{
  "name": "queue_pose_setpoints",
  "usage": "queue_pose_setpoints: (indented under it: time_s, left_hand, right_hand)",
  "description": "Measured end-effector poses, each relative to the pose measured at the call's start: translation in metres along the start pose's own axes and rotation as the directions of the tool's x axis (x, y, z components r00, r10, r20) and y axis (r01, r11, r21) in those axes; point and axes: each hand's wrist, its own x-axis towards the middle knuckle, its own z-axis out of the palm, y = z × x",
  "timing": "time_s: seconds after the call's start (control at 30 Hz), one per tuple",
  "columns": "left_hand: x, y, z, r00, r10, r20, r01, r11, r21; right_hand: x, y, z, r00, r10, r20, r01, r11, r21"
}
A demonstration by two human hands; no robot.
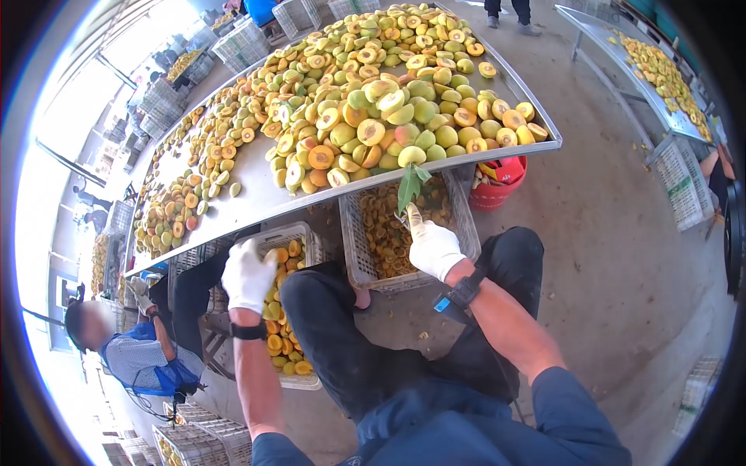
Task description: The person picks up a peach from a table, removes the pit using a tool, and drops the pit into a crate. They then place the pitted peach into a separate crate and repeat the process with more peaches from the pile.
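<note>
My right hand (432,247), in a white glove, is closed near the table edge, above a crate of pits and scraps (362,268). A small metal tool (402,220) shows at its fingers, beside a green leafy sprig (410,186). My left hand (249,276), also gloved, hangs over a crate of fruit halves (289,342); its fingers are bent and blurred, and anything in them is hidden. Cut yellow-green fruit (365,116) lies heaped on the metal table (256,203).
A red bucket (488,197) stands under the table's right corner. A co-worker in a blue apron (151,353) sits at the left. Another table (622,66) with fruit and a crate (684,182) are on the right. Stacked crates (203,439) stand at lower left.
</note>
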Motion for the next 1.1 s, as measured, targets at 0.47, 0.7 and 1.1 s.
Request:
queue_pose_setpoints:
  time_s: [0.47,0.7,1.1]
  left_hand:
    - [0.105,0.281,0.098,0.92,0.391,0.021,-0.37,0.886,-0.278]
    - [0.103,0.239,0.093,0.973,0.232,-0.015,-0.112,0.414,-0.904]
    - [-0.016,0.166,0.094,0.464,0.692,0.554,0.865,-0.217,-0.453]
  right_hand:
    - [-0.026,0.014,-0.012,1.0,0.015,0.012,-0.016,0.994,0.11]
    - [-0.029,0.016,-0.028,0.999,0.037,-0.025,-0.029,0.964,0.265]
    - [-0.018,0.011,-0.02,0.983,-0.182,-0.018,0.076,0.313,0.947]
